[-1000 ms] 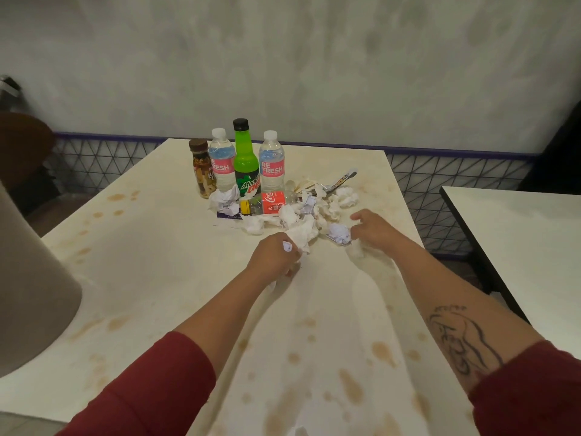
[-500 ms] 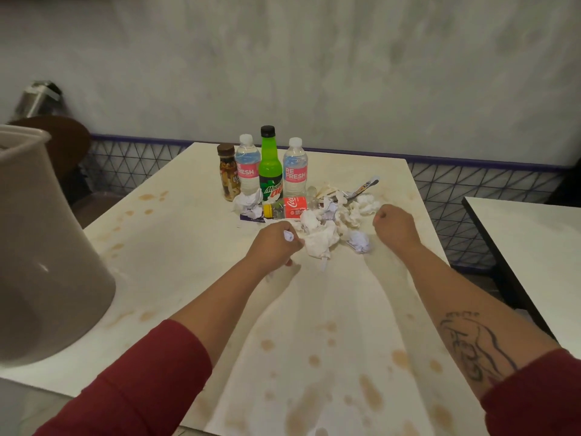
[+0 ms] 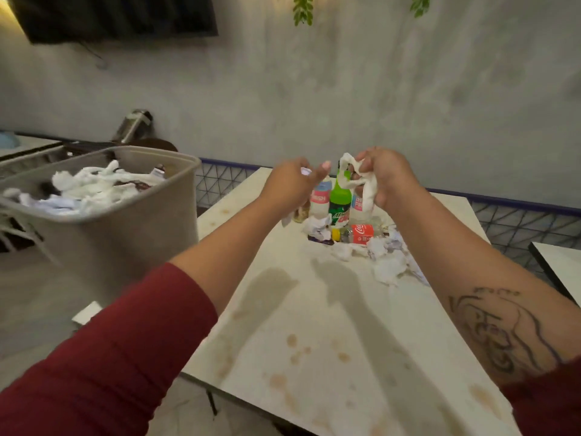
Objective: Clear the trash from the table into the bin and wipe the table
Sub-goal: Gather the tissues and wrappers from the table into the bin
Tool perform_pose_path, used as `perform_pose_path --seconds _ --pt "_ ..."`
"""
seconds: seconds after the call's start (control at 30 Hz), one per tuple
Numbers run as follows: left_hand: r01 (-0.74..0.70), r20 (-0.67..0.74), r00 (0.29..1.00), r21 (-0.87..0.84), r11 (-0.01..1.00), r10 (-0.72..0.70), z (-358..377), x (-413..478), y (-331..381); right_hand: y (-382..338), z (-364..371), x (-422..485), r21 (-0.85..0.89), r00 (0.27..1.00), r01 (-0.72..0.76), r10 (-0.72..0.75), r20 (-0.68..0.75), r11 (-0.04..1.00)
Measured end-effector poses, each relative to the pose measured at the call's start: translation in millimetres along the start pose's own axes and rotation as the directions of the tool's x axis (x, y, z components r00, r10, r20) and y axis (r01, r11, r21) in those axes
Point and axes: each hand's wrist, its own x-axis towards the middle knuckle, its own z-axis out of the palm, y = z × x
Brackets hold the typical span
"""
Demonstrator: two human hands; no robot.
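Both my hands are raised above the stained white table (image 3: 330, 325). My right hand (image 3: 388, 176) grips a crumpled white tissue (image 3: 356, 177) that dangles from its fingers. My left hand (image 3: 290, 185) holds a small wad of white paper (image 3: 305, 172), with another scrap hanging below it. On the table lie more crumpled tissues (image 3: 388, 265), a small red cola can (image 3: 361, 234) and wrappers. A beige bin (image 3: 103, 221), full of white tissues, stands to the left of the table.
A green soda bottle (image 3: 339, 199), two water bottles with pink labels (image 3: 320, 199) and a small brown bottle stand at the table's far side, partly behind my hands. A second table's corner (image 3: 562, 269) is at the right. A wire-mesh barrier runs along the wall.
Both hands have lifted off the table with tissues in them. The view has tilted up and swung left, so the bin's filled top now shows.
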Motion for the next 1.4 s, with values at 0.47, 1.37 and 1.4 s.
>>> perform_pose_path --seconds 0.47,1.37,1.4 --pt "0.108 -0.358 0.927 -0.028 0.994 -0.111 -211 -15 -76 -28 251 -65 -0.001 0.922 0.135 -0.126 0.367 0.991" --pt "-0.016 0.316 0.886 0.752 0.659 -0.34 -259 -23 -144 -16 295 -99 -0.611 0.664 0.747 0.338 0.667 -0.263" --pt "-0.027 0.323 0.88 0.766 0.643 -0.348 -257 -23 -146 -15 297 -100 -0.586 0.652 0.758 0.353 0.671 -0.286"
